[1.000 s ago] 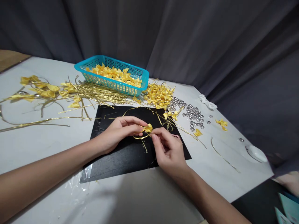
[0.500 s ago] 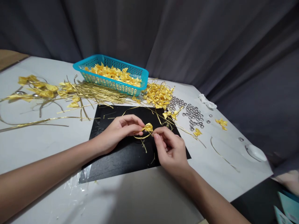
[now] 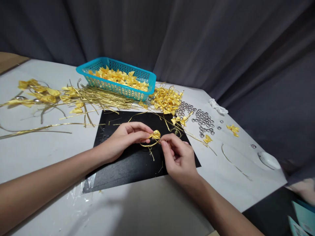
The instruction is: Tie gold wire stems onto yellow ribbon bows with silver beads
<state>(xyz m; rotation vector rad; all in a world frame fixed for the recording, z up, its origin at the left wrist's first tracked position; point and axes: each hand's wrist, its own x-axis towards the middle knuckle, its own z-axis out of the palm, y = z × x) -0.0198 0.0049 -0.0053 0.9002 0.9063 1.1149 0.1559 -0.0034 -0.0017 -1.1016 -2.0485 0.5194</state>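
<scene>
My left hand (image 3: 135, 133) pinches a small yellow ribbon bow (image 3: 155, 134) between thumb and fingertips, over a black mat (image 3: 123, 167). A gold cord (image 3: 149, 145) curves in a loop below the bow. Its end runs to my right hand (image 3: 176, 150), whose thumb and forefinger are pressed together on it. The other fingers of my right hand are curled in. Bits of gold cord lie on the mat beneath the hands.
Behind the mat stands a blue basket (image 3: 145, 93) of yellow bows, with a bundle of gold cords (image 3: 105, 98) before it. More bows (image 3: 167, 100) and silver pieces (image 3: 203, 119) lie to the right. A white rounded object (image 3: 269, 160) sits near the right edge.
The whole view has shifted very slightly. Both hands keep their hold on the bow and the cord, with no other visible change.
</scene>
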